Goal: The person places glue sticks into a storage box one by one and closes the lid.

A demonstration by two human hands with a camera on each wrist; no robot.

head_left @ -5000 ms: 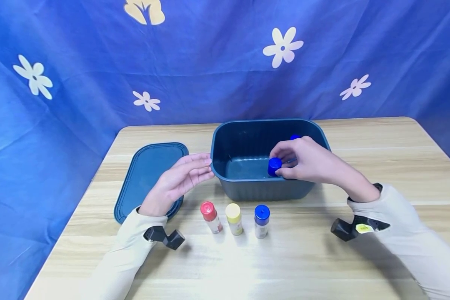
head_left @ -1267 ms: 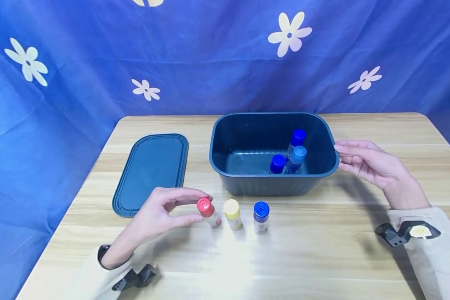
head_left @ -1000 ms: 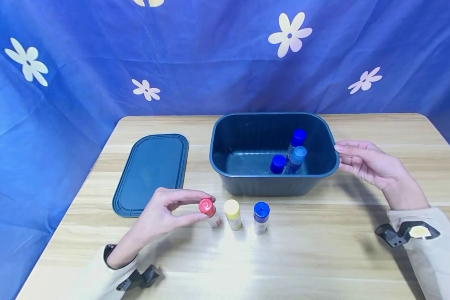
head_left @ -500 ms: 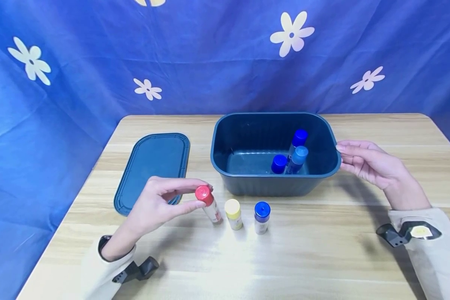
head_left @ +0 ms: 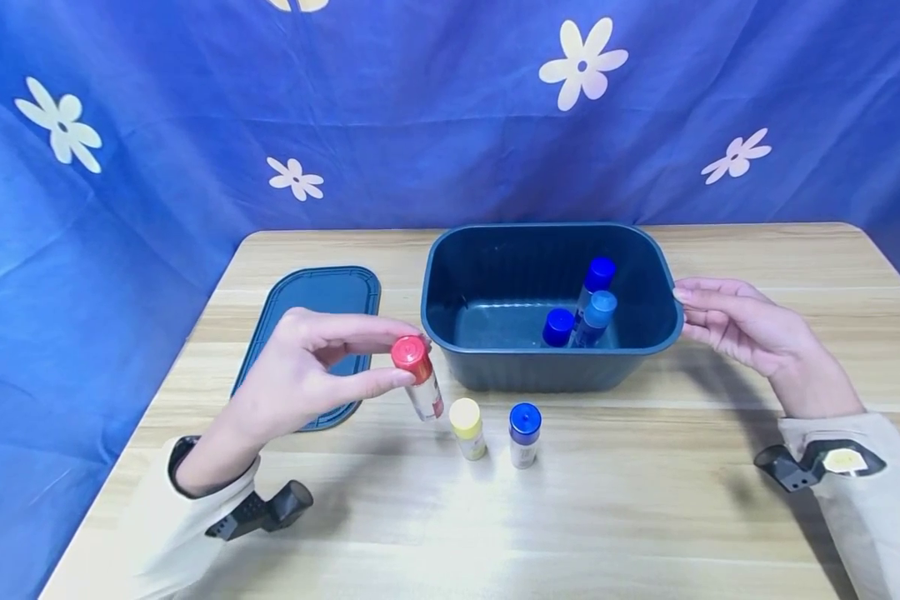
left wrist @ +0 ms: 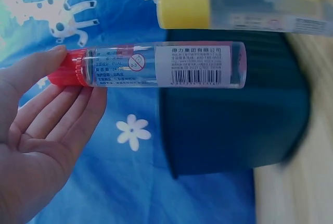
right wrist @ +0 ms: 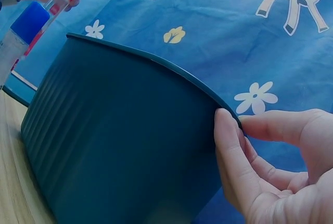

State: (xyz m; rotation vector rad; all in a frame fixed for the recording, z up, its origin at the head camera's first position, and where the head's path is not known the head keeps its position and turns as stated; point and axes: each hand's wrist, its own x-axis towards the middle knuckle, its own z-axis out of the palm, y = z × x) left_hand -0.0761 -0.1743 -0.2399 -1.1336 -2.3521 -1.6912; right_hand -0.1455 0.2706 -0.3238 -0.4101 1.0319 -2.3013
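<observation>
- Risen since half a second ago: the clear cylindrical plastic tube with a red cap [head_left: 424, 392], carried up by my left hand [head_left: 300, 375]. Its foot was at the wooden worktop [head_left: 645, 508]; now it looks clear of it.
- Left hand: thumb and fingers pinch the red cap only; the labelled body hangs free below, nearly upright, barcode visible from the wrist.
- Position: outside the dark teal rounded plastic box [head_left: 532, 373], just off its near left corner.
- Right hand [head_left: 750, 329]: unmoved, thumb and fingers pinching the box rim at its right end. Box in the same place too.
- What the lift means, as I judge it: red is free of the row, its whole weight on the cap grip. Left standing on the worktop: a clear tube with a yellow cap [head_left: 468, 432] and a clear tube with a blue cap [head_left: 525, 437], just beside each other.
- Inside the box, towards the right: two tubes with dark blue caps [head_left: 598, 275], one tube with a lighter blue cap [head_left: 596, 319]. Unchanged.
- Flat dark teal lid [head_left: 333, 287]: lying left of the box, partly hidden behind my left hand.
</observation>
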